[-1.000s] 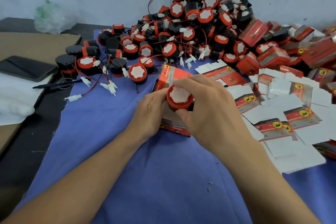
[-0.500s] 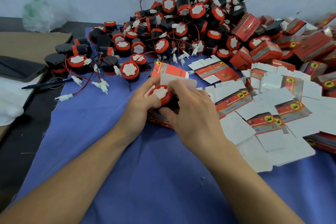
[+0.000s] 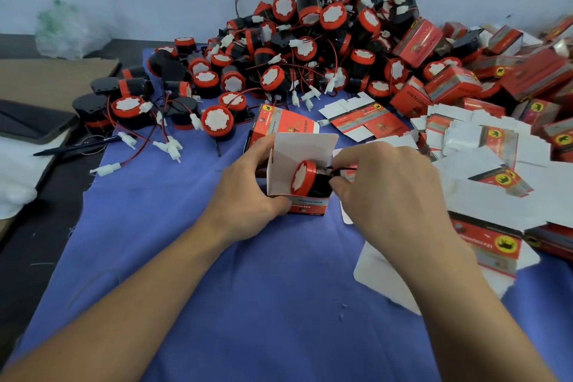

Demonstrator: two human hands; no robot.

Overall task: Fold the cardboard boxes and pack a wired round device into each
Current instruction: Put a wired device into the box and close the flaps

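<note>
A small red cardboard box [image 3: 305, 207] lies on its side on the blue cloth, its white flap [image 3: 302, 149] standing up. My left hand [image 3: 248, 183] grips the box from the left. A round device [image 3: 305, 178] with a red rim and white face sits partly inside the opening. My right hand [image 3: 384, 192] pinches the device's black body and its wire at the box mouth. A second folded red box [image 3: 279, 122] lies just behind.
A large heap of wired round devices [image 3: 310, 49] fills the back of the cloth. Flat box blanks [image 3: 483, 170] and folded red boxes [image 3: 449, 84] crowd the right side. A pen [image 3: 77, 146] and a dark phone [image 3: 31, 124] lie at the left.
The device went from being held upright above the box to lying sideways in the box's open end. The white flap now stands up. Both hands have stayed at the box.
</note>
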